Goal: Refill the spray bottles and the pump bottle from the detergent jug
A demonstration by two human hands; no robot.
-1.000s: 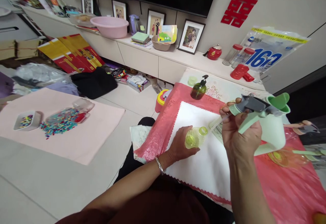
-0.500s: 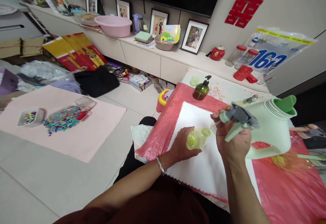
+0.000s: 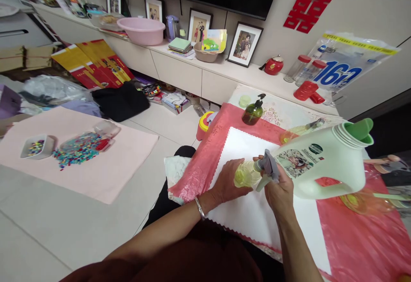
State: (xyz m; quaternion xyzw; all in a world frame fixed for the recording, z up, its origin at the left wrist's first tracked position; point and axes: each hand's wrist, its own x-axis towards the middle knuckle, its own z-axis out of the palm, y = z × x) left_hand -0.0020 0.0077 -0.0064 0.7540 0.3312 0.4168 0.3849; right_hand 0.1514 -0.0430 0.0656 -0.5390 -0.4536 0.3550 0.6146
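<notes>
My left hand (image 3: pixel 229 180) is wrapped round a small clear yellow-green bottle (image 3: pixel 245 174), tilted with its mouth to the right. In my right hand (image 3: pixel 278 190) is a grey and pale green trigger spray head (image 3: pixel 269 167), held at the bottle's neck. Whether it is threaded on I cannot tell. Both hands are above a white scallop-edged mat (image 3: pixel 245 145). Just right of my right hand stands a large pale green jug (image 3: pixel 334 162) with a printed label and a green spout in its open top. A dark green pump bottle (image 3: pixel 253 111) stands beyond the mat.
A red cloth (image 3: pixel 362 239) covers the table under the mat. On it at the right lies a clear orange-yellow bottle (image 3: pixel 356 200). A pale green cup-like piece (image 3: pixel 244 101) sits at the far edge. Left, a pink sheet (image 3: pixel 128 162) bears scattered coloured beads (image 3: pixel 77 151).
My right hand has moved left and down, bringing the spray head from beside the bottle onto its mouth. The tube that showed before is now inside the bottle. The jug's label has come into view.
</notes>
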